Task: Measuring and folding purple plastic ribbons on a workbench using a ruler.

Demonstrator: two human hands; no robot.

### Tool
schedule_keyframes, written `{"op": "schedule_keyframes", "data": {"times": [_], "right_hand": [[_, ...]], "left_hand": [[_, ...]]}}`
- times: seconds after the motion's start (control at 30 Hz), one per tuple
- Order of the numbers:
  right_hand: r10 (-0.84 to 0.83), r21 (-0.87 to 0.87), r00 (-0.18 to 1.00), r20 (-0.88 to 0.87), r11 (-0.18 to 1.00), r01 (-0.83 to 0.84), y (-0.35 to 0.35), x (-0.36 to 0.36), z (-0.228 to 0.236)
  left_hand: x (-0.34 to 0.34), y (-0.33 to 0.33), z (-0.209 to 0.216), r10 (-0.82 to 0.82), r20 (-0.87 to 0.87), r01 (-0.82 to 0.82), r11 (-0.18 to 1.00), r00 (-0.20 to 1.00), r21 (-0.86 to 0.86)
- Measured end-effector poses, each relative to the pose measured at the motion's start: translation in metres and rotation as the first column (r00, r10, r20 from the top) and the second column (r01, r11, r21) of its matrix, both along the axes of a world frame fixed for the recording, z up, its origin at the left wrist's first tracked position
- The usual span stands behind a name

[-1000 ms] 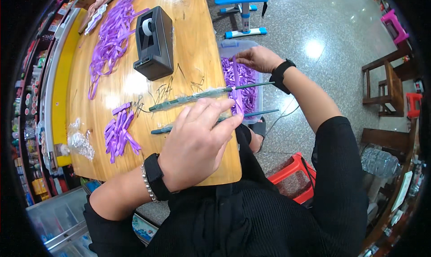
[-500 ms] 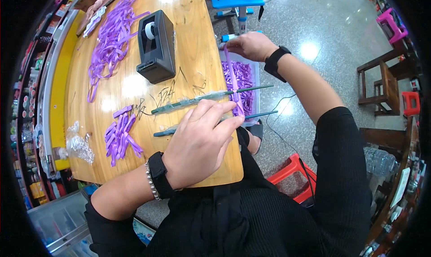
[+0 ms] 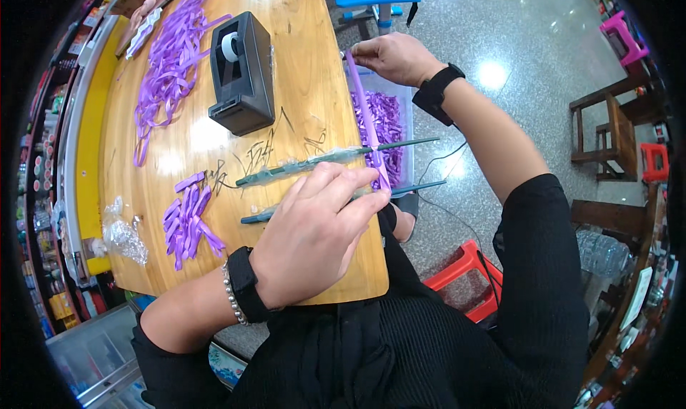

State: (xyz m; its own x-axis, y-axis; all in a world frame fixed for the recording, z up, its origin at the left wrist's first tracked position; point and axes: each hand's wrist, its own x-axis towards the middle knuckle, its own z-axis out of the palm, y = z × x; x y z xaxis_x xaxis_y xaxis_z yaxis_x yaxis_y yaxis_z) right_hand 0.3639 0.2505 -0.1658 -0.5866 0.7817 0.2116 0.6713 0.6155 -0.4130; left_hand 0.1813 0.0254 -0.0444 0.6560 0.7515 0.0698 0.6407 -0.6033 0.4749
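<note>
Two dark green sticks, the far stick [image 3: 304, 166] and the near stick [image 3: 421, 186], lie under clear tape and jut past the table's right edge. A purple ribbon [image 3: 363, 107] runs around them where they stick out. My left hand [image 3: 314, 227] rests over the near stick, its fingertips pressing the ribbon beside the table edge. Farther off, my right hand [image 3: 399, 58] pinches the ribbon's other stretch and holds it taut. Beneath the ribbon stands a clear plastic bin [image 3: 408, 151] full of purple ribbon pieces [image 3: 386, 119].
On the wooden table [image 3: 307, 58] are a black tape dispenser [image 3: 246, 87], a long heap of purple ribbon [image 3: 168, 73], a small pile of folded ribbon pieces [image 3: 189, 223] and crumpled clear plastic [image 3: 123, 232]. A red stool [image 3: 461, 277] stands on the floor to the right.
My right hand has moved a little farther away, and the ribbon between the hands is a longer straight stretch. My left hand stays on the ribbon by the sticks.
</note>
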Motion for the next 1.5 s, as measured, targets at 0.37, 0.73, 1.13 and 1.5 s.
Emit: {"op": "schedule_keyframes", "data": {"times": [0.37,0.73,1.13,1.5], "right_hand": [[-0.037,0.247,0.998,-0.043,0.968,0.047,0.000,-0.009,0.010],[-0.078,0.414,0.997,0.004,0.908,0.069,-0.005,-0.005,0.033],[0.023,0.549,0.991,-0.129,0.834,0.053,-0.012,-0.013,0.051],[-0.044,0.650,0.997,-0.058,0.757,0.071,-0.005,-0.025,0.031]], "left_hand": [[-0.001,-0.003,-0.001,0.002,-0.013,-0.002,1.000,1.000,0.012],[-0.004,-0.003,-0.004,-0.002,0.009,0.001,0.999,1.000,0.036],[-0.006,-0.003,-0.006,-0.010,0.046,0.007,0.998,0.999,0.061],[-0.006,-0.003,-0.006,0.000,0.016,-0.001,0.999,1.000,0.035]]}}
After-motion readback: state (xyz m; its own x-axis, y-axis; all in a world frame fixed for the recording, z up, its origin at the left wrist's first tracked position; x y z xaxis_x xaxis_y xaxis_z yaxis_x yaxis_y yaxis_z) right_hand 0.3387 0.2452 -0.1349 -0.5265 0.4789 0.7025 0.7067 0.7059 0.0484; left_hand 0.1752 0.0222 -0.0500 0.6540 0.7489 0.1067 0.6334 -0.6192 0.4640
